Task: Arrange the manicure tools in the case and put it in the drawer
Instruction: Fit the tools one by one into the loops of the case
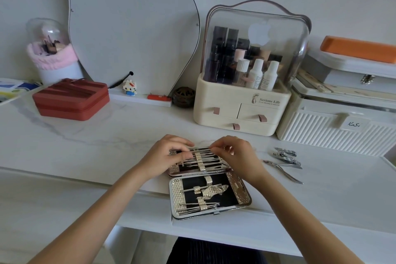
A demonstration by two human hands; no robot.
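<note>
Fingers of my left hand (171, 152) and right hand (231, 152) pinch a thin steel tool (200, 148), sliding it under the strap of the open silver manicure case (209, 184) below them; loose steel clippers (286, 157) wait right of my fingers.

Two hands (169, 154), one case (242, 191), three loose tools (286, 160) (beside it).

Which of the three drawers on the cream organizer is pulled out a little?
The upper right drawer of the cream organizer: its front stands slightly forward, while the other two sit flush.
</note>
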